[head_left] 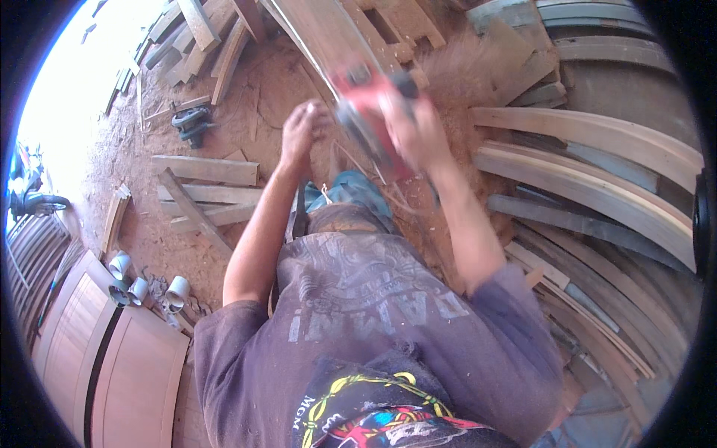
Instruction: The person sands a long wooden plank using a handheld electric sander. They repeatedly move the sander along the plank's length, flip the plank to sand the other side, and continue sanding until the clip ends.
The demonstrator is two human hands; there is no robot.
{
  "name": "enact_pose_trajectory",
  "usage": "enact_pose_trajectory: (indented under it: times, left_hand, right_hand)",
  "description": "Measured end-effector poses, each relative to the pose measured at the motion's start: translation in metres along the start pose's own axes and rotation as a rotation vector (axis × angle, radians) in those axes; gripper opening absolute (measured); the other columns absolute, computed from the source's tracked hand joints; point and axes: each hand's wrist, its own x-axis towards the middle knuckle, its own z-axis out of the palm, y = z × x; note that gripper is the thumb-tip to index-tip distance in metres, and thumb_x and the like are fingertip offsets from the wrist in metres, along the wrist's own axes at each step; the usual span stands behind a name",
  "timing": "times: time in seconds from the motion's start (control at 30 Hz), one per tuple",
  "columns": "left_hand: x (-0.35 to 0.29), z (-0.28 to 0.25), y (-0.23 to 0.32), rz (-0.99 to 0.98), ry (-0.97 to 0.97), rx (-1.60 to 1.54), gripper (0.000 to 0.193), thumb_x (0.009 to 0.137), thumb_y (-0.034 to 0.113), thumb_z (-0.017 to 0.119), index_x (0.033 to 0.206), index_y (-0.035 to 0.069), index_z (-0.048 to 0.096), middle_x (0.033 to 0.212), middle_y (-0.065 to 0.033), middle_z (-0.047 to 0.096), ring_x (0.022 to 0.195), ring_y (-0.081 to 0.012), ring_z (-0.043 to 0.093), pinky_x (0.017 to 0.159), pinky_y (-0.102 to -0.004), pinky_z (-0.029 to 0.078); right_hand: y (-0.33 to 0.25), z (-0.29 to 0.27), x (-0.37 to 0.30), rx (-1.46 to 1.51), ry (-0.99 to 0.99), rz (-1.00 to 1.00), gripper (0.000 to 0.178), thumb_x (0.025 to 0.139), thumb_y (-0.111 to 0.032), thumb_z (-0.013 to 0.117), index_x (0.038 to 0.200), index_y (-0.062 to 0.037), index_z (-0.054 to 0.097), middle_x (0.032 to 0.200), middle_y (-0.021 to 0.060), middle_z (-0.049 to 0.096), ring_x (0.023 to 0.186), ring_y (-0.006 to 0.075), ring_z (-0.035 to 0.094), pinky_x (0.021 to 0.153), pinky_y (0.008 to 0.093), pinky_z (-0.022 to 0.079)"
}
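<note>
A red and black electric hand planer (370, 123), blurred by motion, is gripped from above by my right hand (418, 134). Its front end overlaps the near end of a long pale wooden board (321, 33); I cannot tell whether they touch. My left hand (301, 134) hovers to the left of the planer, apart from it. Its fingers are loosely bent and slightly smeared, with nothing visible between them. A brown haze of wood dust (459, 67) spreads to the right of the planer.
Curved timber pieces (590, 168) are stacked along the right. Loose planks (209, 170) and a dark power tool (192, 125) lie on the dusty floor to the left. Metal cups (177, 293) stand beside panelled wooden doors (138, 366) at lower left. Wood offcuts (198, 37) lie at the far left.
</note>
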Motion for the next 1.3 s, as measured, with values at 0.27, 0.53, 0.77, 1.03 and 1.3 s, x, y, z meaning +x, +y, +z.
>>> enact_pose_trajectory:
  times: [0.27,0.53,0.77,1.03,1.3]
  left_hand:
    - [0.11,0.011,0.056,0.491,0.115,0.393,0.072,0.108,0.028,0.064,0.168,0.006,0.031,0.162,-0.0121,0.044,0.142,-0.028,0.054,0.106,-0.0378,0.052]
    - [0.094,0.009,0.049,0.527,-0.029,0.399,0.071,0.108,0.016,0.063,0.169,0.004,0.028,0.17,-0.0164,0.033,0.138,-0.0288,0.058,0.111,-0.0355,0.05]
    - [0.103,-0.001,0.049,0.62,-0.006,0.468,0.067,0.109,0.018,0.059,0.168,0.006,0.031,0.175,-0.0232,0.024,0.146,-0.0324,0.053,0.116,-0.0379,0.047]
    - [0.099,0.009,0.054,0.534,-0.011,0.346,0.062,0.109,0.012,0.057,0.166,0.006,0.036,0.174,-0.0158,0.03,0.153,-0.0257,0.043,0.118,-0.0363,0.044]
    - [0.086,0.019,0.046,0.551,-0.01,0.369,0.061,0.109,0.014,0.056,0.166,0.005,0.036,0.176,-0.0143,0.028,0.157,-0.0259,0.037,0.121,-0.0373,0.04]
  right_hand:
    - [0.002,-0.018,0.024,0.086,-0.025,-0.002,0.052,0.105,-0.055,0.054,0.11,-0.0119,0.083,0.064,-0.003,0.053,0.055,0.0104,0.053,0.053,0.0312,0.043]
    - [0.068,-0.059,-0.19,0.089,0.085,0.288,0.043,0.107,-0.037,0.057,0.075,-0.0087,0.063,0.063,-0.0055,0.054,0.057,0.0048,0.049,0.053,0.0262,0.036]
    - [-0.007,-0.018,0.048,0.028,0.007,-0.019,0.055,0.104,-0.055,0.054,0.089,-0.0069,0.076,0.076,0.0136,0.068,0.072,0.0238,0.067,0.066,0.0406,0.05]
    - [0.018,-0.032,-0.004,0.034,0.028,-0.098,0.051,0.103,-0.052,0.059,0.089,-0.0068,0.076,0.063,-0.0024,0.054,0.056,0.0098,0.053,0.053,0.032,0.041]
    - [0.062,-0.058,-0.185,0.119,0.094,0.356,0.045,0.107,-0.039,0.057,0.073,-0.0101,0.058,0.062,-0.0053,0.052,0.056,0.005,0.048,0.051,0.0277,0.035]
